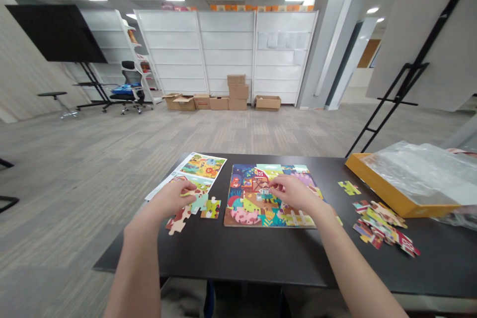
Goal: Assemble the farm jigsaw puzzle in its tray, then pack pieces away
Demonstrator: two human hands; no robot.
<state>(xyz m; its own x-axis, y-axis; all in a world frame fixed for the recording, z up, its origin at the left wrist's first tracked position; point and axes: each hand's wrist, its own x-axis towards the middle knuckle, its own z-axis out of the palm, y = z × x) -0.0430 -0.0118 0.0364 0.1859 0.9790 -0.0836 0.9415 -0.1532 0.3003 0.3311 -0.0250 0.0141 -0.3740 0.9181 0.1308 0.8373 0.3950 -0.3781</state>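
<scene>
A colourful farm jigsaw puzzle (248, 216) lies on the black table. Over its middle is my right hand (292, 190), fingers pressed together at the farmer picture; whether a piece is between them is too small to tell. My left hand (174, 198) is bent over loose pieces left of the puzzle, its fingertips close together by a pale green piece (200, 202). Beside that lies a green piece (211, 207), and nearer me a brown and cream piece (179, 220). A printed picture sheet (204, 165) lies partly behind my left hand.
On the right of the black table (261, 253), a heap of puzzle pieces (383, 226) and a single green piece (349, 188) lie near a yellow box (400, 198) holding clear plastic. An easel (400, 84) stands behind the box.
</scene>
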